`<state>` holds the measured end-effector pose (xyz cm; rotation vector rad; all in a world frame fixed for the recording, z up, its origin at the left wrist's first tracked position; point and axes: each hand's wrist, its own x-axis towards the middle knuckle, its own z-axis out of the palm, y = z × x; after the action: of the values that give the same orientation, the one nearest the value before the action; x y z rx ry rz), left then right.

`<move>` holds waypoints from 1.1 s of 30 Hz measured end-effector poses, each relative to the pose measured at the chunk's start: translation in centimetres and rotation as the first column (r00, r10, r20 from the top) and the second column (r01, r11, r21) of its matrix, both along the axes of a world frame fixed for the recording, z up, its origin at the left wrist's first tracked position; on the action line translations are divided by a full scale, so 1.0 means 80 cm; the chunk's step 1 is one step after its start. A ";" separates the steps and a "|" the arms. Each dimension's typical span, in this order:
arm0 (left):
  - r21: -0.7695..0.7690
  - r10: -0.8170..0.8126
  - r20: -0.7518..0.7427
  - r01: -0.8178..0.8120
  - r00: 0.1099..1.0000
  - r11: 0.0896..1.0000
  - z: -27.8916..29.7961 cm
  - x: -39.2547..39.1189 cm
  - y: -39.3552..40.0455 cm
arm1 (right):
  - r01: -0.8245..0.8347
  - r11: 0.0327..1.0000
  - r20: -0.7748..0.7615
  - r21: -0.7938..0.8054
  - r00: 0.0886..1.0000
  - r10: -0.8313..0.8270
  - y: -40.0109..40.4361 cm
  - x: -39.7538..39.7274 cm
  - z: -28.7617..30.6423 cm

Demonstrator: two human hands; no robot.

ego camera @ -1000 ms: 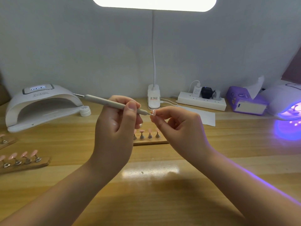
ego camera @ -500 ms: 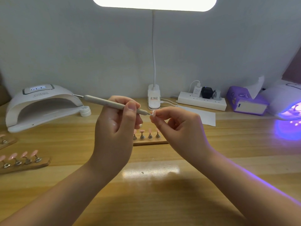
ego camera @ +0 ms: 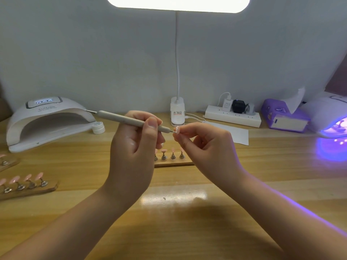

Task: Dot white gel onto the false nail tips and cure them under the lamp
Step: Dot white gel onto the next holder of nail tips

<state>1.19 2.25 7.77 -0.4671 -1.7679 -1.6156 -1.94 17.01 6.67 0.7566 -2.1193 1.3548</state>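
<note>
Above bare desk, left hand pinching dotting pen (tip at nail tip), right hand pinching it

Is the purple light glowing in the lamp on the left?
No, the left lamp is dark inside; the right lamp glows purple.

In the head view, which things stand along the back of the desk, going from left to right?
White domed nail lamp → small white round gel pot → white clip base of the desk lamp → white power strip → purple tissue box → lit nail lamp glowing purple.
</note>
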 end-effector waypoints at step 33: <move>0.186 0.078 0.182 -0.112 0.980 0.976 -0.041 -0.041 -0.025 | -0.043 0.963 0.077 -0.265 0.995 0.066 0.022 -0.023 -0.007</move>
<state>-2.05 0.26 4.47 -0.1506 -1.7052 -1.7844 -3.78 18.76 6.08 0.6621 -1.9391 1.6850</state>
